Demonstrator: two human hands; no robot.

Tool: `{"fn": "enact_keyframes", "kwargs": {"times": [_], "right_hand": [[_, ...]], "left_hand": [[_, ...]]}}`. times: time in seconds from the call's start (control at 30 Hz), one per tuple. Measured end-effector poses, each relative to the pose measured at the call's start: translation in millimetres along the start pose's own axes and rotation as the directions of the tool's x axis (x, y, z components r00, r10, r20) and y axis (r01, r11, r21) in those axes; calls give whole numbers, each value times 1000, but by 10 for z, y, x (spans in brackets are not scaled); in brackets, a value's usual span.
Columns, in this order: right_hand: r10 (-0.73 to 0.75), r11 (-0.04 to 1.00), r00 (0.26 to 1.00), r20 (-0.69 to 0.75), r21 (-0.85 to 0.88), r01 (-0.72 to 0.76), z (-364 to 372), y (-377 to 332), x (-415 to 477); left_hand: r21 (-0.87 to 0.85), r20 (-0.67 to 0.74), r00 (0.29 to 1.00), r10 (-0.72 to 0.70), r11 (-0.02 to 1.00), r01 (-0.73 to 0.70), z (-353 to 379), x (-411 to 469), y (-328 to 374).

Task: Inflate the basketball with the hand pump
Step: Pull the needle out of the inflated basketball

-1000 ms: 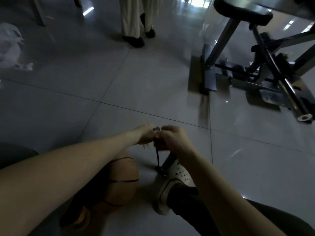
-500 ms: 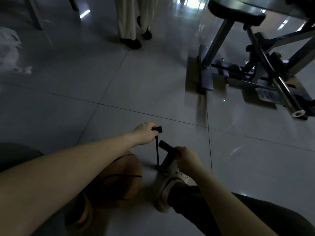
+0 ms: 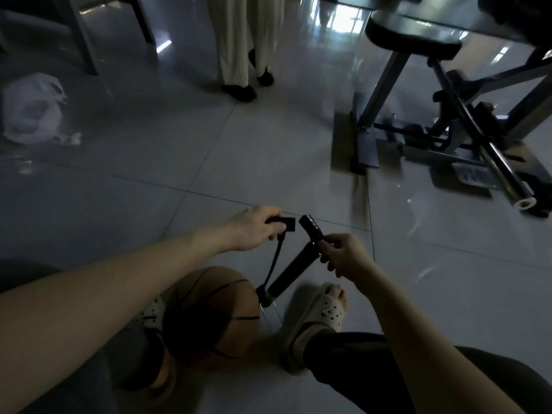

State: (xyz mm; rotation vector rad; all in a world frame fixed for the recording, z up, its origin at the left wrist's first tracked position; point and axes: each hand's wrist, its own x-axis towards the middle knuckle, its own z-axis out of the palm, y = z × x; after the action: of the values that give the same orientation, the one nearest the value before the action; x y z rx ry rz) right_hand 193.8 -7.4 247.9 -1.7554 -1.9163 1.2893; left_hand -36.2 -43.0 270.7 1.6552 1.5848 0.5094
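At the far left a crumpled white plastic bag lies on the glossy grey tiled floor, with grey furniture legs behind it. Lower down, a pale perforated clog peeks out from under the person's left forearm. Just beside it the orange-brown basketball sits on the floor between the two feet, its upper left part hidden by that arm. At the top, another person in cream trousers and dark shoes stands on the tiles. The left hand is raised above the ball, its fingers curled round a small black block, the hose end, which sticks out to the right of the fist and is clear of the ball. From it a thin black hose hangs down to the base of the hand pump, whose black barrel leans up to the right, its metal foot bracket close to the ball's right side. The right hand pinches the lower end of the pump handle, fingers bent round it. Below it the right foot wears a beige clog, with a dark trouser leg behind. At the upper right stands a dark metal exercise machine with a padded seat.
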Motion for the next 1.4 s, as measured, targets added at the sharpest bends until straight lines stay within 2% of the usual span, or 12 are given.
{"fn": "enact_keyframes", "kwargs": {"times": [0.1,0.2,0.33,0.43,0.53,0.67,0.77,0.87,0.93,1.13,1.23,1.4], "right_hand": [[-110,994,993,31,1,110,-130,-347,-115],[-211,975,977,8,77,210,-201,-642,-295],[-251,935,968,19,262,237,-323,-804,-519],[-242,892,968,67,409,195,-382,-843,-631],[-240,782,963,122,612,118,-292,-938,-702],[-280,614,959,45,776,142,-105,-928,-668],[-272,498,961,54,862,93,25,-789,-611],[-245,578,969,28,807,123,49,-709,-531],[-282,635,959,21,753,170,8,-706,-493],[-316,644,949,24,740,195,-83,-702,-335],[-309,686,951,26,699,204,-78,-668,-288],[-315,705,948,45,680,202,-129,-586,-287]], "left_hand": [[1,94,990,107,994,-107,-138,-148,225],[-63,64,977,203,978,-200,-253,-226,439],[-239,21,965,262,938,-250,-446,-368,579],[-311,-15,960,280,911,-270,-546,-479,653],[-389,-61,960,274,879,-276,-598,-524,703],[-516,-126,970,209,821,-245,-631,-455,743],[-482,-124,980,153,854,-194,-603,-371,742],[-393,-166,982,85,908,-145,-564,-277,738],[-329,-193,978,78,934,-140,-570,-223,747],[-171,-187,969,160,966,-192,-629,-89,866],[-139,-143,966,214,962,-234,-609,-29,926],[-111,-95,973,209,969,-219,-548,50,956]]}}
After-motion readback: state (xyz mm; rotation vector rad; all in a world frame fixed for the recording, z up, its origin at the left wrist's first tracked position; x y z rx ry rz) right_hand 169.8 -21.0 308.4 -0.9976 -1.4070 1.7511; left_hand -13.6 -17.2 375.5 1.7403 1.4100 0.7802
